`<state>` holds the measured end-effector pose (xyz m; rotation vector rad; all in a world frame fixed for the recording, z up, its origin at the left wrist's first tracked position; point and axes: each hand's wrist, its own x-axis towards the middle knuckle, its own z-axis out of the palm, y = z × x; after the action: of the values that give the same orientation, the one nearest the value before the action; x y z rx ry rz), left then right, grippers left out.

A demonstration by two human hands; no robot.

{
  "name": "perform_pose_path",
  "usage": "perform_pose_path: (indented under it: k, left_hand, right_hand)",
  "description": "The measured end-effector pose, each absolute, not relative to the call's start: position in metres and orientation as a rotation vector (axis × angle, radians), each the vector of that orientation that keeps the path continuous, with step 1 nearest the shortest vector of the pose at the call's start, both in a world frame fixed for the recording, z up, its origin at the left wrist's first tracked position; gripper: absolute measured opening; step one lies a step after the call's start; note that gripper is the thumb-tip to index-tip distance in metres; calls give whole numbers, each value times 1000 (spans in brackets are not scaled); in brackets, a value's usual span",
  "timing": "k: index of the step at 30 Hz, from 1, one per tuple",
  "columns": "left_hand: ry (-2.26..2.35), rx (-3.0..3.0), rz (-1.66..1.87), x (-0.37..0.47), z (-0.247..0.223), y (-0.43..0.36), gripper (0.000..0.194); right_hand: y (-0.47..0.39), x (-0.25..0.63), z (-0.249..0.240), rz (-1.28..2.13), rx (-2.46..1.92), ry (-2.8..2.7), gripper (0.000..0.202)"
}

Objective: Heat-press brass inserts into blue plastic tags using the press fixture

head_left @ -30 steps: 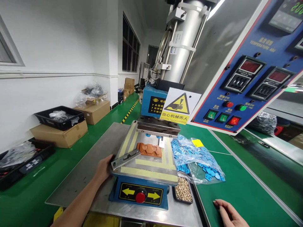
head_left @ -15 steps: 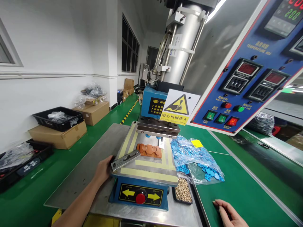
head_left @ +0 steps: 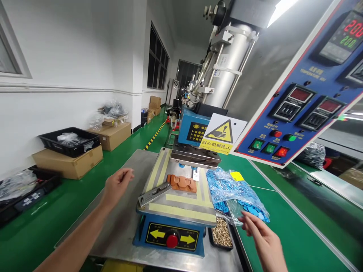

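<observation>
My left hand [head_left: 117, 184] hovers open above the steel base plate [head_left: 124, 211], just left of the press table [head_left: 181, 206]. An orange fixture [head_left: 181, 183] sits on the table under the press head [head_left: 195, 157], with a metal bar [head_left: 154, 193] lying at its front left. My right hand [head_left: 259, 233] is raised with fingers spread, holding nothing, beside a clear bag of blue parts [head_left: 235, 190]. A small black tray of brass inserts [head_left: 221, 233] lies between the press and my right hand.
The blue control panel [head_left: 300, 109] slants overhead at right, and a yellow warning sign [head_left: 222, 134] hangs by it. A red button [head_left: 172, 241] sits on the machine's front. Cardboard boxes [head_left: 68, 160] and black trays [head_left: 69, 139] line the left wall.
My left hand let go of the press table's left edge and lifted up to the left. My right hand rose from the green mat toward the bag. The view shifted slightly.
</observation>
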<state>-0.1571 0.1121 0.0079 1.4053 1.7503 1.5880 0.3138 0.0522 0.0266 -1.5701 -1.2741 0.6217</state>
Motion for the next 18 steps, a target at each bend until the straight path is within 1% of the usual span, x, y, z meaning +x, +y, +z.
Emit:
perform_pose_path:
  k: [2,4,7,11,18]
  left_hand:
    - [1603,1481,1539,-139,37,112,39]
    - [1424,1523,1359,-115,60,116,41]
    - [1230,1389,1220,-79,80,125,43]
    - [1054,1108,1190,-50,94,139,36]
    - [999,901,1172,-36,98,159,26]
  right_hand:
    - [76,278,43,774,-1428,-1383,41]
    - [102,244,56,919,-1295,-1385,38]
    - [135,203,70,1143,-1137,-1296,36]
    - [160,174,81,1345,-1038,-1164,33]
    - [175,161,84,1435,-1018,-1094,23]
